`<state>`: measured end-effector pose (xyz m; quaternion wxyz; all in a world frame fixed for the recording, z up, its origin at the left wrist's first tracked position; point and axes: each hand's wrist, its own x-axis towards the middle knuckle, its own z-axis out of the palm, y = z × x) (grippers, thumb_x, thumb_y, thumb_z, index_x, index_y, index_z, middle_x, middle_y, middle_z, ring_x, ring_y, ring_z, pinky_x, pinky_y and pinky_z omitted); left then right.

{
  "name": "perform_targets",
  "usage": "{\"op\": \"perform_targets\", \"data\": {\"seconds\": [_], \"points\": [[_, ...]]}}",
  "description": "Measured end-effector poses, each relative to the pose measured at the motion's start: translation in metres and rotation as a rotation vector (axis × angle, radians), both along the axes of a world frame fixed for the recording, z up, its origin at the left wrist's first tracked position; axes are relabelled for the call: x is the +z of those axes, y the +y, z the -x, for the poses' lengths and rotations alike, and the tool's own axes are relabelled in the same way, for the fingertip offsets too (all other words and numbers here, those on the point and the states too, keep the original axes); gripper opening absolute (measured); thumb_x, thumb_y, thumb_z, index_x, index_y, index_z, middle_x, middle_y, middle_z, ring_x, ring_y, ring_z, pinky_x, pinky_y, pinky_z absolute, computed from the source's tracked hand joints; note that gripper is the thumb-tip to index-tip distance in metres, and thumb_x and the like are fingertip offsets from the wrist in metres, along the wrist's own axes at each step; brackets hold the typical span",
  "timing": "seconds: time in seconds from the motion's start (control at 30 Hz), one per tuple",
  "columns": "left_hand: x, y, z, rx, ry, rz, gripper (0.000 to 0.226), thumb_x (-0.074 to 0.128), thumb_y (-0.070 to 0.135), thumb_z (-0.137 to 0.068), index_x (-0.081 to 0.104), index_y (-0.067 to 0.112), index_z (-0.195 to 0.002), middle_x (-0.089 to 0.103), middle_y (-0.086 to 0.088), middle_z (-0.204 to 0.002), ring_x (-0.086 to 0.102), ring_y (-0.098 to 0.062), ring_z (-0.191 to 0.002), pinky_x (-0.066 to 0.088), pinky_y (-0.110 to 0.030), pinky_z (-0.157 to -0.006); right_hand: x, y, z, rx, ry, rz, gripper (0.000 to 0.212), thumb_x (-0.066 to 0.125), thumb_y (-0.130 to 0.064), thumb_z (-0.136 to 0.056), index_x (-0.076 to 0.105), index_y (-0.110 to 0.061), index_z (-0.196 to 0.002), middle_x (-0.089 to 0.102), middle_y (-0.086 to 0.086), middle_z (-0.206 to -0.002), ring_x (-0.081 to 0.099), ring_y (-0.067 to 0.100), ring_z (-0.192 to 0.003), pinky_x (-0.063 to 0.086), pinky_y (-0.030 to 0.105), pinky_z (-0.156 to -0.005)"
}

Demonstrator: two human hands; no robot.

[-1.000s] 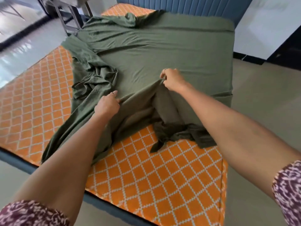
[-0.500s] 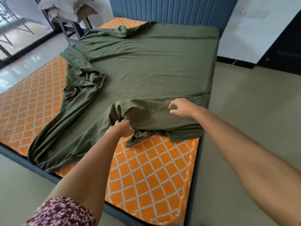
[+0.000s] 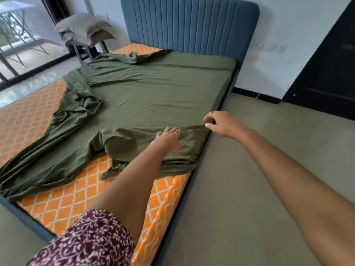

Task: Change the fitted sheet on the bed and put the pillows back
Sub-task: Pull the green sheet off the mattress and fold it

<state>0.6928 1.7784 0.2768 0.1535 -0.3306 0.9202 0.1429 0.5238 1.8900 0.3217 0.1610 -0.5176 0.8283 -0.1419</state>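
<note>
An olive green fitted sheet [image 3: 153, 95] lies half spread over the orange, diamond-patterned mattress [image 3: 73, 196]. Its far right corner sits over the mattress by the blue headboard [image 3: 188, 24]; its left and near parts are bunched and leave the mattress bare. My left hand [image 3: 169, 139] rests flat, fingers spread, on a folded bulge of the sheet near the bed's right edge. My right hand [image 3: 217, 121] pinches the sheet's edge at the right side of the mattress. Grey pillows [image 3: 84, 27] are piled on a chair at the back left.
The dark blue bed frame [image 3: 25, 217] runs around the mattress. Beige floor [image 3: 249, 189] stretches to the right of the bed. A dark door [image 3: 326, 64] stands at the far right, and glass doors [image 3: 17, 45] at the far left.
Both hands have moved right along the sheet toward the bed's right edge. My left hand let go of its bunch and now lies flat; my right hand pinches the edge.
</note>
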Motion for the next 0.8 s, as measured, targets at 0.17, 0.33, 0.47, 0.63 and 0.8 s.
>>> {"op": "perform_targets", "data": {"seconds": [0.17,0.33,0.47,0.63,0.8], "points": [[-0.004,0.005,0.061,-0.029,-0.014,-0.005,0.069,0.047,0.038,-0.097,0.014,0.017,-0.154,0.012,0.000,-0.161,0.006,-0.024,-0.148,0.015,-0.047,-0.117,0.000,0.014,0.049,0.023,0.016,0.001,0.031,0.057,-0.021,-0.093,0.060,-0.012,-0.122,0.059,0.008,-0.130,0.051,0.025,-0.123,0.039,0.031,-0.102],[0.003,-0.025,0.134,-0.031,-0.027,0.031,0.067,0.046,0.037,-0.098,0.015,0.015,-0.153,0.015,0.000,-0.159,0.009,-0.025,-0.147,0.017,-0.047,-0.115,0.007,-0.014,0.122,0.033,0.015,0.005,0.031,0.057,-0.019,-0.093,0.059,-0.012,-0.123,0.058,0.008,-0.131,0.050,0.023,-0.125,0.037,0.031,-0.104],[0.019,-0.069,0.207,-0.031,-0.007,0.052,0.069,0.046,0.037,-0.099,0.011,0.015,-0.154,0.010,0.000,-0.161,0.003,-0.025,-0.148,0.012,-0.049,-0.116,0.020,-0.057,0.198,-0.044,-0.006,0.065,0.031,0.057,-0.023,-0.092,0.061,-0.013,-0.122,0.060,0.010,-0.128,0.053,0.024,-0.120,0.038,0.028,-0.099],[0.036,-0.111,0.305,-0.067,-0.018,0.082,0.069,0.045,0.036,-0.099,0.010,0.014,-0.154,0.007,-0.001,-0.162,0.001,-0.026,-0.149,0.010,-0.051,-0.117,0.035,-0.101,0.289,-0.169,-0.048,0.113,0.030,0.056,-0.024,-0.093,0.061,-0.013,-0.121,0.061,0.012,-0.125,0.055,0.025,-0.117,0.039,0.027,-0.093],[0.036,-0.141,0.406,-0.125,0.013,0.077,0.069,0.045,0.035,-0.100,0.009,0.014,-0.154,0.006,-0.002,-0.162,0.001,-0.026,-0.149,0.010,-0.051,-0.117,0.027,-0.130,0.380,-0.196,-0.063,0.097,0.033,0.056,-0.020,-0.093,0.060,-0.008,-0.123,0.061,0.012,-0.126,0.054,0.026,-0.119,0.038,0.027,-0.096]]}}
